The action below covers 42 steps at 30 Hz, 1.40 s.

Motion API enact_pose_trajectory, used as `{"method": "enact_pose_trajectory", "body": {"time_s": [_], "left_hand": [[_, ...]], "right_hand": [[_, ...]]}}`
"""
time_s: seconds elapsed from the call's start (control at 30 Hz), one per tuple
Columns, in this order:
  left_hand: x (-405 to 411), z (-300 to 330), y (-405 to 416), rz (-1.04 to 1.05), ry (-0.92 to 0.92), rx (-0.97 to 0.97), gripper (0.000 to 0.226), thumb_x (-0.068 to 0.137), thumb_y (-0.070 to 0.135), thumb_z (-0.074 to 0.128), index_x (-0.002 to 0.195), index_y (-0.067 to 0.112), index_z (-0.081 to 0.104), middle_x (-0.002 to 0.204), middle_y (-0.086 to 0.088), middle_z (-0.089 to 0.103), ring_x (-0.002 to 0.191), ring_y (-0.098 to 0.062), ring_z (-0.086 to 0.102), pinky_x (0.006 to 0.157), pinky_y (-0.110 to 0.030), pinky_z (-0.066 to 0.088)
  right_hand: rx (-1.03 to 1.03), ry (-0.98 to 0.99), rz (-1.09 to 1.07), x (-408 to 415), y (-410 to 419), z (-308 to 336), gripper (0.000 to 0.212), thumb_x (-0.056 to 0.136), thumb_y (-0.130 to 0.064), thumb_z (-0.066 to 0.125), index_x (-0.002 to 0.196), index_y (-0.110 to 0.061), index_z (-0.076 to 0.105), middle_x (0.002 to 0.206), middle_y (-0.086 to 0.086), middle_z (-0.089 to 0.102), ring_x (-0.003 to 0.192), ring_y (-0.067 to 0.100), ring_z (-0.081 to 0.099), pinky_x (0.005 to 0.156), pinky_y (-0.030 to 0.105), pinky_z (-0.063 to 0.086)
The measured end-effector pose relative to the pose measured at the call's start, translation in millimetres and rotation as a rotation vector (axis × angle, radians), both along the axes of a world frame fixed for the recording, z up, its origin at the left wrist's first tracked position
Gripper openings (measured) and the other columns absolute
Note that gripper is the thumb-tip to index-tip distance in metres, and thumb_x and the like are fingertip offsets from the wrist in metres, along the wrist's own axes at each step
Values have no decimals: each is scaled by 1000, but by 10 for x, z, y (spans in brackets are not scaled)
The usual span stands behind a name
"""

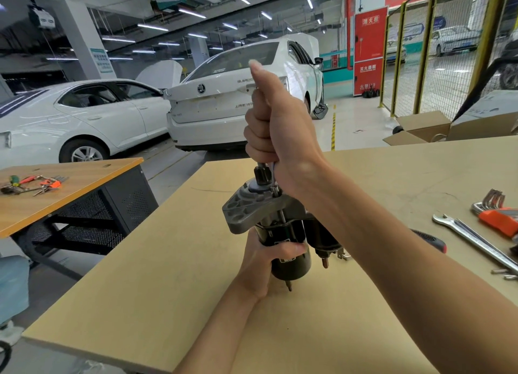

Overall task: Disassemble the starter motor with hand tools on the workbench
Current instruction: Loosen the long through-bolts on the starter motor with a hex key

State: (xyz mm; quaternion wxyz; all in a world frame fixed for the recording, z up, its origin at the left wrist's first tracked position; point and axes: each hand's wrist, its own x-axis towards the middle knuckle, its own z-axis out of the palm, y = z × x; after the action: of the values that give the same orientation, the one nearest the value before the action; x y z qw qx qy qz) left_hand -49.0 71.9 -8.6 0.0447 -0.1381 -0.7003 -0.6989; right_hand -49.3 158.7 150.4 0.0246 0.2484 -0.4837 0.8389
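Note:
The starter motor (291,261) stands upright on the workbench (140,289), grey aluminium nose housing (244,208) on top, black body below. My left hand (263,264) grips the black body from the left. My right hand (274,121) is fisted, thumb up, around a metal tool whose silver shaft (273,177) comes out under the fist and meets a bolt on the housing. Most of the tool is hidden in the fist. The black solenoid (322,236) sits behind my right forearm.
A combination wrench (473,239), an orange-holder hex key set (496,213) and loose bolts (504,274) lie at the bench's right. A black-red tool handle (434,241) pokes out behind my forearm. A second table (70,188) with tools stands left; white cars behind.

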Motion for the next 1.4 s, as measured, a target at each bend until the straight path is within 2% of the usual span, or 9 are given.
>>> {"method": "enact_pose_trajectory", "body": {"time_s": [0.17, 0.3, 0.47, 0.67, 1.0, 1.1, 1.2, 1.3, 1.4], "left_hand": [[22, 12, -4, 27, -3, -17, 65, 50, 33, 76, 109, 6, 67, 109, -25, 66, 111, -45, 59, 100, -68, 42], [26, 7, 2, 36, -19, -35, 81, 46, 34, 77, 117, -2, 60, 114, -26, 64, 115, -46, 56, 101, -68, 41], [15, 15, 6, 51, -15, -47, 77, 47, 34, 77, 114, -2, 62, 112, -26, 65, 113, -45, 58, 101, -67, 42], [-5, 9, 2, 71, -45, -71, 78, 42, 37, 77, 111, 4, 64, 108, -18, 71, 116, -45, 58, 97, -57, 50], [46, 33, 8, 55, -14, -89, 81, 46, 37, 74, 115, -3, 62, 113, -28, 64, 114, -45, 57, 103, -66, 40], [41, 27, 2, 62, -23, -99, 79, 45, 38, 74, 113, -2, 64, 109, -27, 65, 111, -44, 58, 102, -65, 42], [5, -13, -14, 64, -34, -118, 80, 42, 40, 75, 113, 3, 66, 108, -22, 68, 110, -39, 61, 100, -59, 47], [-17, -36, -26, 31, -92, -91, 72, 39, 36, 77, 106, 13, 65, 95, -4, 76, 100, -29, 67, 83, -39, 58], [-5, 23, 0, 55, -31, -66, 76, 42, 36, 75, 110, 2, 64, 106, -22, 69, 108, -42, 62, 95, -56, 51]], "right_hand": [[20, -26, 126, -7, 59, 57, 47, 98, -25, 40, 55, -22, 19, 48, -6, 15, 40, 11, 9, 35, 17, 14], [22, -73, 176, -17, 111, 92, 40, 96, -24, 35, 56, -16, 33, 44, -8, 19, 37, 9, 11, 34, 16, 14], [7, -89, 135, -23, 107, 85, 23, 99, -24, 38, 82, -12, 47, 47, -8, 20, 36, 7, 14, 32, 17, 17], [39, 2, 131, -39, 71, 67, 35, 103, -19, 42, 78, -10, 65, 53, -7, 30, 39, 5, 18, 32, 17, 18], [102, 85, 25, 3, 87, 79, 50, 94, -17, 59, 46, -24, 47, 47, -8, 23, 40, 10, 16, 36, 18, 20], [88, 71, 6, -1, 86, 59, 49, 90, -19, 68, 52, -23, 39, 47, -9, 28, 38, 8, 18, 36, 17, 20], [105, 73, -17, -13, 76, 51, 47, 93, -20, 60, 54, -20, 34, 47, -7, 24, 41, 11, 15, 37, 18, 19], [114, 101, 32, 1, 61, 62, 41, 98, -26, 40, 59, -15, 40, 46, -8, 22, 41, 11, 15, 39, 18, 19], [109, 112, 71, 8, 57, 74, 48, 101, -28, 26, 62, -9, 48, 45, -7, 23, 38, 9, 15, 38, 16, 18]]}}
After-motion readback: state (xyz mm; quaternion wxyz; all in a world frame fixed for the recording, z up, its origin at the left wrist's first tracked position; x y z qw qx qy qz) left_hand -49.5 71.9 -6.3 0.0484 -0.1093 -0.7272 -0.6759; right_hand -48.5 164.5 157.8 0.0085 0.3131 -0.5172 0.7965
